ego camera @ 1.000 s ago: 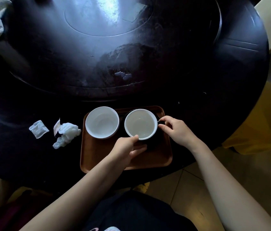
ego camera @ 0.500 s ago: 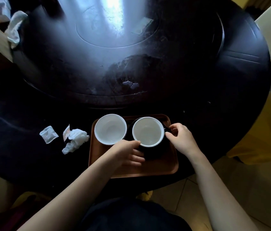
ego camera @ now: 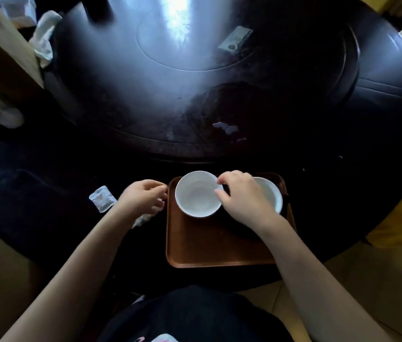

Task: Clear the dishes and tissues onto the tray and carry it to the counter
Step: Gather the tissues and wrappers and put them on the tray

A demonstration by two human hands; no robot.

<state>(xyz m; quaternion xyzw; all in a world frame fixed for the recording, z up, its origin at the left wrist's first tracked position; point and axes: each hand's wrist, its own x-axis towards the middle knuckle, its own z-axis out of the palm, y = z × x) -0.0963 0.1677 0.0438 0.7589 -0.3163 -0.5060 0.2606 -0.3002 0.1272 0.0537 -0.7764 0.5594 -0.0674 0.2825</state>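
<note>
Dark and glossy, the round table (ego camera: 293, 99) fills most of our view, and we take the brown tray (ego camera: 210, 243) at its near edge as our landmark. We see the tray's near half bare. On its far half stand two white bowls, both empty as far as we can tell. The left bowl (ego camera: 196, 193) sits at the far left corner of the tray; the right bowl (ego camera: 270, 193) sits at the far right, largely covered by our right hand (ego camera: 243, 201). That hand reaches in from the tray's near right, palm down, fingers curled loosely, with the fingertips at the left bowl's right rim; we cannot tell whether it grips anything.

Just left of the tray, our left hand (ego camera: 143, 199) hangs over the table, fingers bent and partly spread, above a crumpled tissue (ego camera: 142, 219) of which only a scrap shows beneath the wrist. Whether the fingers pinch it we cannot tell. Farther left of the tray lies a small white packet (ego camera: 102, 198), flat on the table.

Beyond the tray, the table's raised turntable (ego camera: 195, 95) catches a bright glare, with a small flat card (ego camera: 235, 40) lying on its far side.
</note>
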